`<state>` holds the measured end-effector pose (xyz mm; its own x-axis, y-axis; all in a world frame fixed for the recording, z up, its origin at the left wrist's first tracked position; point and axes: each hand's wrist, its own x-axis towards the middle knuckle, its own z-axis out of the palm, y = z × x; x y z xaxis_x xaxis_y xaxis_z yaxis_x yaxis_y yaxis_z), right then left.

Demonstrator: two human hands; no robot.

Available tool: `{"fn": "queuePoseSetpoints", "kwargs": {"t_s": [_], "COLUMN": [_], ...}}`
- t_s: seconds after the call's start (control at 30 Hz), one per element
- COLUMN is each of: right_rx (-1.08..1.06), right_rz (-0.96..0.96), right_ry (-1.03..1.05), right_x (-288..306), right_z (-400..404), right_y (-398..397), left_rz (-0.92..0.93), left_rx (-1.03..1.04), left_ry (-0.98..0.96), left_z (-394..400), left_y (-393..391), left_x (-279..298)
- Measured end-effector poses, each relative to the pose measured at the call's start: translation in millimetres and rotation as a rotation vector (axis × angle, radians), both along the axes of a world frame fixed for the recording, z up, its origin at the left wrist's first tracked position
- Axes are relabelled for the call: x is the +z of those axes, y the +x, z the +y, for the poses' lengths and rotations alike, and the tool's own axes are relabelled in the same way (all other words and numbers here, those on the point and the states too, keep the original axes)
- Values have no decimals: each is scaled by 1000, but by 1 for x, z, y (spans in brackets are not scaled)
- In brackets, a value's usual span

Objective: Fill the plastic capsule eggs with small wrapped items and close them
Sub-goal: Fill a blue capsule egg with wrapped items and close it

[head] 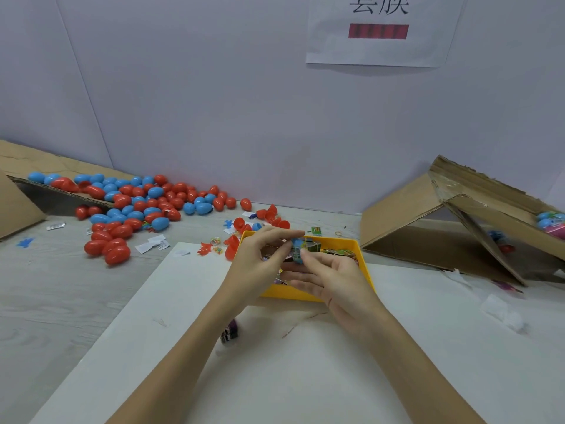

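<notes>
Over the yellow tray [305, 294] both hands meet around a blue capsule egg half [297, 250] with a green printed wrapped item [312, 246] at its mouth. My left hand [260, 261] pinches the blue half from the left, thumb and fingers curled round it. My right hand [330, 280] pinches the wrapped item with thumb and forefinger, its other fingers stretched out leftward. More wrapped items [339, 254] lie in the tray, partly hidden by my hands. A large heap of red and blue capsule eggs [137, 203] lies at the back left.
Open red egg halves [270, 217] lie just behind the tray. A cardboard flap [18, 191] holds eggs at far left. A tipped cardboard box [452, 228] with some filled eggs [550, 221] stands at right. A white board [275, 362] covers the near table, with a small dark packet [230, 332] on it.
</notes>
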<state>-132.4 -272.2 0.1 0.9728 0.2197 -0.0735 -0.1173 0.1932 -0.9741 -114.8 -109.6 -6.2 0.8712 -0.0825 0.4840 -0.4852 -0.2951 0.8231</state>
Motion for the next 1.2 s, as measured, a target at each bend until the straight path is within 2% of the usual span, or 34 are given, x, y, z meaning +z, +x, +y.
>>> {"fn": "queuePoseSetpoints", "kwargs": {"t_s": [0.17,0.3,0.5,0.57,0.7,0.87,0.93,1.03,1.1,1.2], "right_rx": [14,-14,-313,-342,-207,-169,-189,-185,-181,-190], "right_rz": [20,117,-72,-72,-23,-152,-183,-118,-75,-60], "right_ry": [29,257,757,685,233,-252,-281,-184,-128,-109], "right_x": [2,22,95,98,53,-2,-7,-5,-4,-5], "right_z": [-4,-21,-95,-102,-67,-16,-13,-18,-19,-18], "right_y": [0,12,53,58,51,35,36,39,40,41], "left_rz": [-2,-6,33,28,9,-2,56,159,189,211], "left_rx": [45,130,187,191,208,234,263,323,397,529], "left_ry": [-16,-42,7,51,122,153,127,146,256,553], "left_z": [-1,2,3,3,3,1,4,20,41,81], "left_y": [1,3,5,4,4,-2,2,32,65,118], "left_x": [-3,-5,-6,-6,-7,-4,-2,9,17,20]}}
